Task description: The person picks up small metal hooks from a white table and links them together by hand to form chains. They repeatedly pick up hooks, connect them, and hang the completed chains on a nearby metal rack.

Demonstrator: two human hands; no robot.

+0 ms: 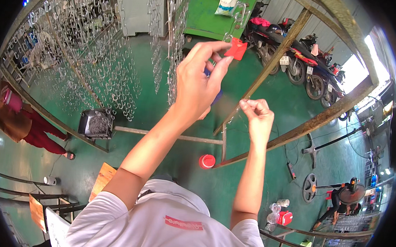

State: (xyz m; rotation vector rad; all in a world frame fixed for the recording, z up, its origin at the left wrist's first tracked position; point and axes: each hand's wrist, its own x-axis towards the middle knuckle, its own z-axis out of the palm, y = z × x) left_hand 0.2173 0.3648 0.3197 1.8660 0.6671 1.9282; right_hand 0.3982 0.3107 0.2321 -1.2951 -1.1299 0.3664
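My left hand (199,75) is raised in front of me, its thumb and forefinger at the edge of a small flat red piece (236,49). That piece hangs at the lower end of a short string of metal wire hooks (240,16). Lower and to the right, my right hand (258,119) is closed in a pinch beside a rusty frame bar. Whatever it holds is too small to make out. Long chains of linked wire hooks (177,30) hang just left of my left hand.
Rusty metal frame bars (276,54) surround me. Many more hanging hooks (98,70) fill the left. A black crate (96,123) and a red-lidded container (207,161) stand on the green floor. A person (23,120) is at far left; motorbikes (298,61) stand at far right.
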